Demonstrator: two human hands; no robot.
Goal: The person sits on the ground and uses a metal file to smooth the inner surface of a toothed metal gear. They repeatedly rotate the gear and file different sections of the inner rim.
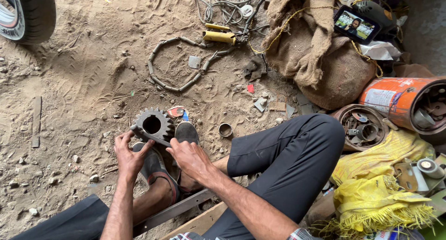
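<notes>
Sandy, stone-strewn workshop ground [83, 82], tyre tracks pressed into it. Seated low, knees bent, dark trousers, feet in grey slip-on shoes [155, 168].

Left hand [127, 154]: fingers curled loosely around the near end of a flat metal bar [149, 135], thumb up beside it; gripping lightly. Right hand [190, 158]: closed over the same bar further along, knuckles up, resting on the toe of the right shoe. Bar tilted, its far end against the rim of a steel gear [153, 124].

Gear: toothed all round, large round bore, standing on the ground just beyond the shoe toes, between the two feet and touching the bar. Just beside it a small red-and-blue scrap [179, 112]. Near right, a short metal ring [225, 129] lying in the sand.

Under the legs, a long flat steel strip [176, 210] over a wooden plank [200, 223].

Further out: a looped length of segmented chain or hose [174, 63], a yellow-handled tool [219, 35], a tangle of grey cable [223, 0]. Top left, part of a vehicle tyre [32, 12].

Right side: burlap sacking [316, 49], a phone with lit screen [355, 24] propped on it, an orange drum [395, 98] on its side with parts inside, a rusty round bowl of small parts [362, 126], yellow woven sacks [381, 189].
</notes>
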